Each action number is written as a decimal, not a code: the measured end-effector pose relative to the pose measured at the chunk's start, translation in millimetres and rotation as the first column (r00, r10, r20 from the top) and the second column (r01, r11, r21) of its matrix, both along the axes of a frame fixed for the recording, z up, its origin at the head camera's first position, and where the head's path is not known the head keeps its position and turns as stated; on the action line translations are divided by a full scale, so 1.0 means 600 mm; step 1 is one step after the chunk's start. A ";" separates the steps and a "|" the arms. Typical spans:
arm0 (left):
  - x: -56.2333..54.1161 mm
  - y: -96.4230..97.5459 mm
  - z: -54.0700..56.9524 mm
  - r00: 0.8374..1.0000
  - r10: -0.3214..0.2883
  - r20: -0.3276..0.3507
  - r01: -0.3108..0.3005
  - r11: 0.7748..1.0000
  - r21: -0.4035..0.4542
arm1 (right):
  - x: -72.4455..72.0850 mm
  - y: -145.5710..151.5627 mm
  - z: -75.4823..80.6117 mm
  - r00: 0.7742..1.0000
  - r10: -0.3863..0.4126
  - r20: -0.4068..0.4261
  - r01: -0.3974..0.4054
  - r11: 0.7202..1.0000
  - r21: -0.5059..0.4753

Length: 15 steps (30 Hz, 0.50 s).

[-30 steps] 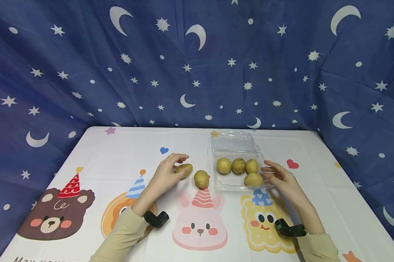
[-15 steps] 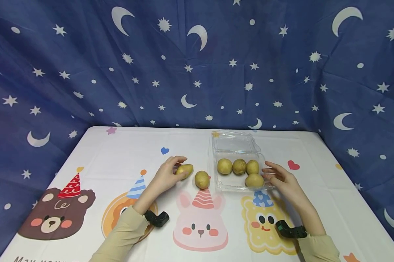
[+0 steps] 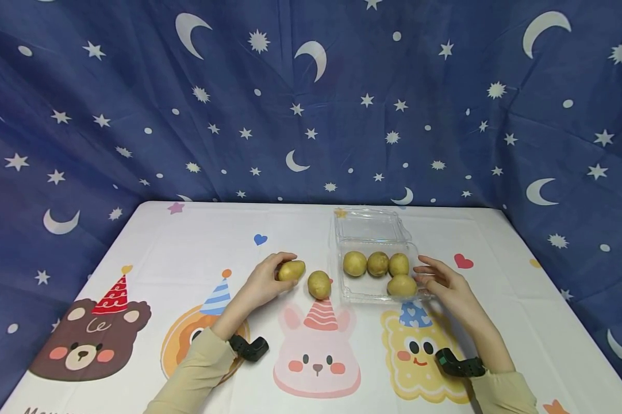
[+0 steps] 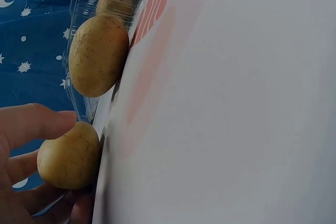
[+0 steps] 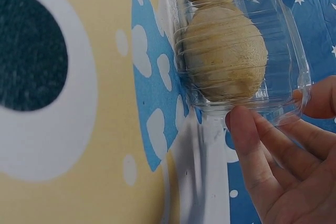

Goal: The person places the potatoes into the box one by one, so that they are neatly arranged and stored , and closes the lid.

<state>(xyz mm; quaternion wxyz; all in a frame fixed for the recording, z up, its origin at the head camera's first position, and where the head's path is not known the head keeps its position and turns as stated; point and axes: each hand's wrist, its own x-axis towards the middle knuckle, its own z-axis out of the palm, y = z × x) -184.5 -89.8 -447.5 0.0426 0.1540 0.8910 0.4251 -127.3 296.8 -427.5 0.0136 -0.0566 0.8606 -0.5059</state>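
Observation:
My left hand [image 3: 261, 286] grips a yellow-brown potato [image 3: 292, 270] low at the cloth, its thumb on the near side and the fingers curled behind. In the left wrist view this potato [image 4: 71, 157] sits between the thumb and the lower fingers. Just to its right, a second potato [image 3: 319, 285] lies loose on the cloth. A clear plastic clamshell box [image 3: 364, 298] stands beyond, with several potatoes inside: a back row and one at the front right corner. My right hand [image 3: 448, 287] touches the box's right side with lightly bent, spread fingers; in the right wrist view the fingertips meet its wall and rim.
The box's hinged lid [image 3: 369, 224] lies folded back toward the rear of the table. A white cartoon-print cloth [image 3: 212, 230] covers the table, and a blue star-and-moon curtain [image 3: 228, 115] hangs behind and at both sides.
My left hand has come down slightly and its fingers have drawn in round the potato. The right hand and the box hold the same place.

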 end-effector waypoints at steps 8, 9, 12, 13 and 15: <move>0.000 -0.001 -0.002 1.000 -0.018 -0.007 0.018 0.999 -0.036 | 0.000 0.000 0.000 1.000 0.001 0.008 -0.001 1.000 -0.004; 0.000 -0.001 -0.001 1.000 -0.017 -0.005 0.017 0.999 -0.038 | 0.000 0.000 0.000 1.000 0.001 0.008 -0.001 1.000 -0.005; 0.001 -0.001 -0.001 1.000 -0.013 -0.002 0.012 0.999 -0.048 | 0.000 0.001 0.000 1.000 0.003 0.009 -0.002 1.000 -0.012; 0.001 0.000 -0.001 1.000 -0.010 -0.001 0.010 0.999 -0.051 | 0.000 0.001 0.000 1.000 0.003 0.009 -0.003 1.000 -0.013; 0.001 0.000 -0.001 1.000 -0.009 -0.003 0.009 0.998 -0.056 | -0.001 0.001 -0.001 1.000 0.003 0.009 -0.002 1.000 -0.014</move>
